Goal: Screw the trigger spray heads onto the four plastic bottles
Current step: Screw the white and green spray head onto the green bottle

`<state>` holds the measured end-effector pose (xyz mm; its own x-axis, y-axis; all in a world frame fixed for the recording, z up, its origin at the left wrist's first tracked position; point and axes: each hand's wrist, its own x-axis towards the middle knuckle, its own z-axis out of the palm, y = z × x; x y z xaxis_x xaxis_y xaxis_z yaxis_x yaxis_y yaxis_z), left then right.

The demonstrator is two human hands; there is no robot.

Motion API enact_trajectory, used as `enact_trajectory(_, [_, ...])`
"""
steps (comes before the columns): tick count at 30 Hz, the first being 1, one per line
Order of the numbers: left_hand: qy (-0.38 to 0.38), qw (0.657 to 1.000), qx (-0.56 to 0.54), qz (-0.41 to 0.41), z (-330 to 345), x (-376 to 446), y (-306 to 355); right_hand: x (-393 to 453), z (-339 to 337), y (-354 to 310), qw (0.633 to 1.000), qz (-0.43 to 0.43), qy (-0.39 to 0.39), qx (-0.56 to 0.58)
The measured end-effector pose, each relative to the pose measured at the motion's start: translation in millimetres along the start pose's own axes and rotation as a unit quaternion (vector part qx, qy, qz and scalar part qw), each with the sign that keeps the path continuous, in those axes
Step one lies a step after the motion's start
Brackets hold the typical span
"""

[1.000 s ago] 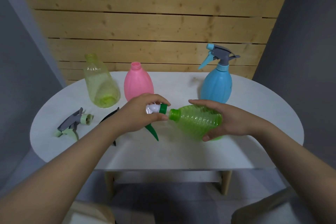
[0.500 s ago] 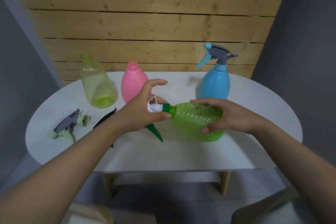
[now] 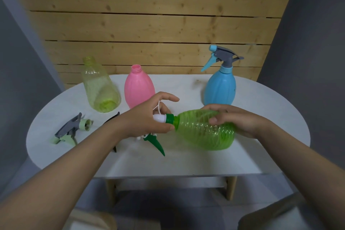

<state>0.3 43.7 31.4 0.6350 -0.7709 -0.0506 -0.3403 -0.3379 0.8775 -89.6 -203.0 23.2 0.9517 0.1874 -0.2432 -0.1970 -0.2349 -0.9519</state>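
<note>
My right hand (image 3: pixel 235 119) grips the ribbed green bottle (image 3: pixel 203 130), held on its side above the table with the neck pointing left. My left hand (image 3: pixel 147 117) holds the white and green spray head (image 3: pixel 164 118) at the bottle's neck, thumb and fingers round its green collar, index finger stretched out. Its green trigger (image 3: pixel 156 144) hangs down below my hand. The pink bottle (image 3: pixel 139 86) and the yellow bottle (image 3: pixel 99 86) stand uncapped at the back. A blue bottle (image 3: pixel 220 87) stands at the back right with its grey and blue spray head (image 3: pixel 222 58) on.
A grey and pale green spray head (image 3: pixel 72 129) lies at the table's left. A black spray head (image 3: pixel 112 117) lies partly hidden under my left forearm. The white oval table (image 3: pixel 186 162) stands against a wooden plank wall; its front edge is close to me.
My left hand has turned at the green collar, its index finger lifting away and stretching out. The green bottle has shifted slightly in my right hand. Other items have not moved.
</note>
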Motion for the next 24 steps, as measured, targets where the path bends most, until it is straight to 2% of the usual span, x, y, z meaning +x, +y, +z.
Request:
enact_trajectory(7, [-0.001, 1.000, 0.023, -0.005, -1, -1, -6, 8, 5, 11, 0.993, 0.055, 0.011, 0.099])
enact_trajectory(12, [-0.011, 0.999, -0.014, -0.029, 2, -2, -9, 7, 5, 12, 0.986, 0.078, 0.022, 0.148])
enact_trajectory(17, [0.059, 0.992, -0.079, -0.080, -5, 2, -15, 7, 3, 4, 0.985, 0.001, 0.074, 0.156])
enact_trajectory(20, [0.108, 0.982, -0.106, -0.109, -11, 1, -15, 5, 1, 2, 0.975, -0.055, 0.066, 0.205])
enact_trajectory(24, [0.097, 0.984, -0.117, -0.097, -11, -1, -13, 5, -1, 0, 0.972, -0.081, 0.056, 0.214])
